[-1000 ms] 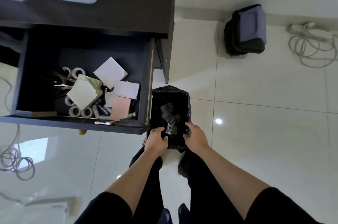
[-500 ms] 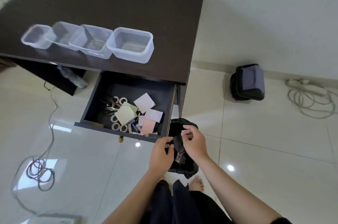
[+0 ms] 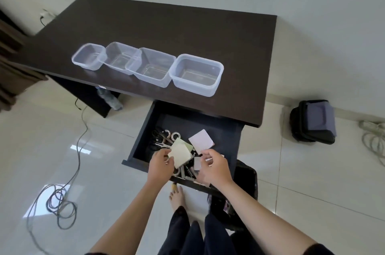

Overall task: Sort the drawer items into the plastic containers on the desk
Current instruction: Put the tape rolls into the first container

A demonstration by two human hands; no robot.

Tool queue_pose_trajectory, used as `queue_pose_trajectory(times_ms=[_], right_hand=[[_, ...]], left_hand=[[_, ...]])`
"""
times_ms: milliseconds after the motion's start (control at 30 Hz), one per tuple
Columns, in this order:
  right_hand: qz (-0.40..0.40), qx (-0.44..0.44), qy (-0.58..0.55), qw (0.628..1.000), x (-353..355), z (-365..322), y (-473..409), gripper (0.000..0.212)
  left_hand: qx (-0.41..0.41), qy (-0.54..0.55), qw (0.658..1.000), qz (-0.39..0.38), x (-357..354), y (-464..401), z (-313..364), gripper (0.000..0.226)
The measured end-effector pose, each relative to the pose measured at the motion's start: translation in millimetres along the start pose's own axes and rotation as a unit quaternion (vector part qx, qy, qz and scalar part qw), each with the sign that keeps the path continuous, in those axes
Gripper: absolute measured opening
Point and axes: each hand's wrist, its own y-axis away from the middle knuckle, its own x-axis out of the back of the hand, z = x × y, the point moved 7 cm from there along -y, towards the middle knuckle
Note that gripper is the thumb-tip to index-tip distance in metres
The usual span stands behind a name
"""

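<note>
Over the open drawer point(image 3: 143, 142), the left hand point(image 3: 161, 166) pinches the yellow notepad point(image 3: 180, 153). The right hand point(image 3: 214, 168) has curled fingers; I cannot tell what it holds. Four containers point(image 3: 196, 73) wait on the desk point(image 3: 187, 32). Loose pages might slip and fall.

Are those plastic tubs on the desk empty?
Empty: all four plastic tubs show bare bottoms; the items lie in the open drawer.
</note>
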Motion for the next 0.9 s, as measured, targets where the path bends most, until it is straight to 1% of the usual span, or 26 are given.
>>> queue_pose_trajectory(times_ms=[167,300,400,467,500,567,733,900], right_hand=[[-0.02,-0.032,0.051,0.998,-70.2,-4.3,-32.7,0.021],[-0.04,-0.046,0.126,0.99,-109.2,-11.0,-52.6,0.025],[-0.077,-0.011,0.205,0.976,-129.1,-12.8,-60.5,0.031],[-0.111,0.005,0.282,0.953,-140.8,-6.8,-61.0,0.037],[-0.116,0.005,0.32,0.94,-143.2,-3.9,-61.2,0.038],[-0.101,0.0,0.364,0.926,-140.2,-2.0,-62.3,0.037],[-0.046,-0.006,0.387,0.921,-119.7,6.7,-67.6,0.031],[-0.021,-0.012,0.385,0.923,-108.0,15.5,-67.8,0.03]], left_hand=[[-0.003,-0.043,0.997,-0.061,16.3,-59.3,-29.6,0.032],[-0.01,-0.108,0.983,-0.149,4.1,-86.7,-53.5,0.036],[-0.02,-0.128,0.972,-0.195,-5.0,-99.3,-58.2,0.042],[-0.031,-0.141,0.969,-0.2,-6.8,-106.6,-58.1,0.047],[-0.039,-0.151,0.968,-0.197,-6.9,-110.1,-58.4,0.049],[-0.051,-0.159,0.967,-0.194,-6.8,-115.2,-59.5,0.05],[-0.069,-0.119,0.97,-0.202,-8.4,-119.1,-58.0,0.055],[-0.062,-0.081,0.98,-0.173,-3.8,-117.6,-54.1,0.048]])
